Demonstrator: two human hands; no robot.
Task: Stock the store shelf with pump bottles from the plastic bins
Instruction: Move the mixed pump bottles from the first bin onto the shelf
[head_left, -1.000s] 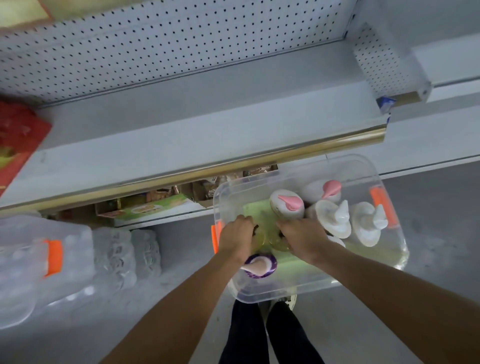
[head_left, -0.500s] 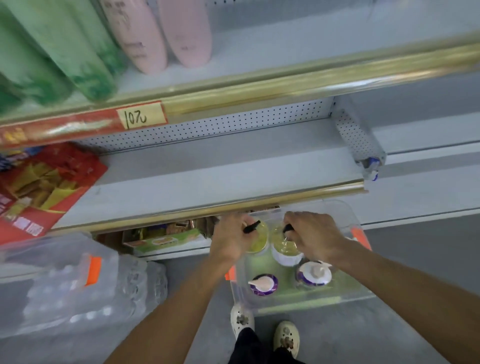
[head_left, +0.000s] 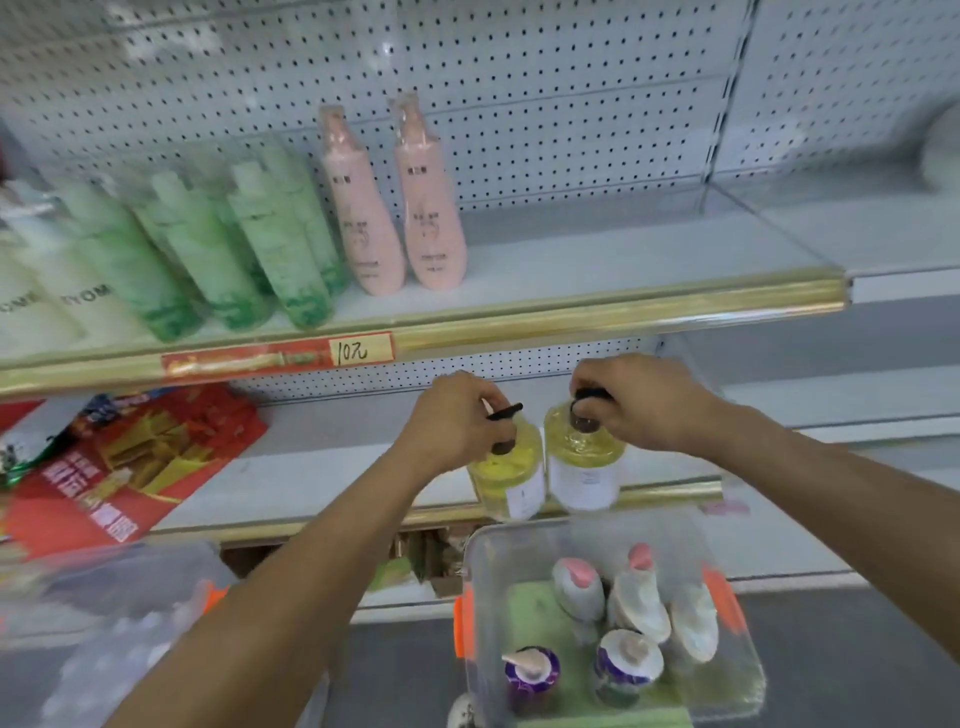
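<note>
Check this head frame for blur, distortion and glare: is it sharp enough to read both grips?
Head view: motion blur smears the edges, worst on the clear bin and green bottles; wide-angle bowing curves the gold shelf rail; soft, even light, mild sheen there. Left hand and right hand read clearly, each gripping a yellow bottle's pump.

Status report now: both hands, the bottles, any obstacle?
Left hand grips one yellow bottle by its pump. Right hand grips the other yellow bottle. Both above the clear bin, before the lower shelf. No obstacle seen.
</note>
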